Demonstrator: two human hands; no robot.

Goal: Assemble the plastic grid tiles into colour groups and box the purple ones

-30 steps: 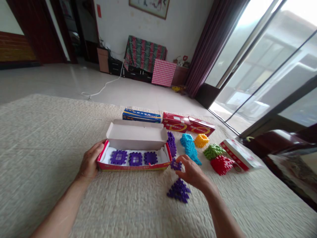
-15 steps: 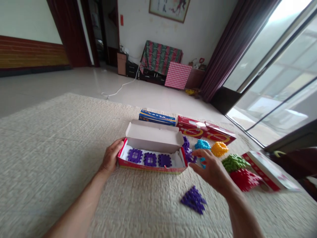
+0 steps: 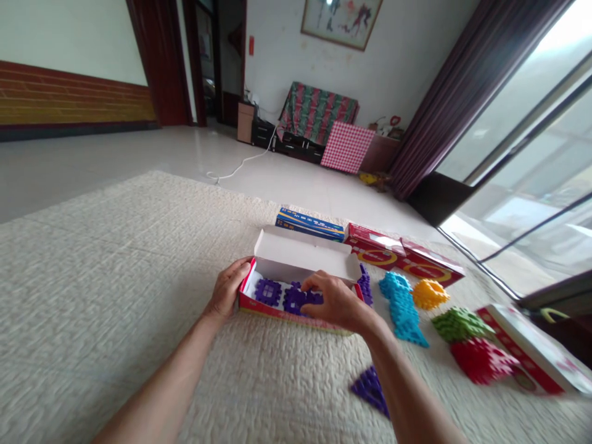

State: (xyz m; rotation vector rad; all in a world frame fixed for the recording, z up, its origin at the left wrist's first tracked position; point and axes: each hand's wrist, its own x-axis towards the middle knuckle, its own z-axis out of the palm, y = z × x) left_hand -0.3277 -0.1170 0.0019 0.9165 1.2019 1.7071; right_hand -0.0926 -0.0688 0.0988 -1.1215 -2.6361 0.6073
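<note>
An open red cardboard box (image 3: 277, 312) with a white lid flap (image 3: 305, 250) tipped back sits on the textured mat. My left hand (image 3: 227, 288) is closed around the box's left end. Over the box's middle, my right hand (image 3: 333, 300) pinches a purple interlocking block (image 3: 295, 300) with a window opening. Another purple window block (image 3: 268, 291) lies at the left inside the box on white lining. The right part of the box is largely hidden by my right hand. More purple blocks (image 3: 365, 283) stand just beyond the box's right end.
Blue (image 3: 403, 308), orange (image 3: 430, 293), green (image 3: 462, 324) and red blocks (image 3: 483, 361) lie to the right. A purple triangular piece (image 3: 370, 390) is near my right forearm. A blue box (image 3: 309, 224), red boxes (image 3: 377, 245) and a white-and-red box (image 3: 536, 345) surround them.
My right hand has moved left from beside the box's right end to above its inside, carrying a purple block. My left hand still grips the left end. The view has shifted.
</note>
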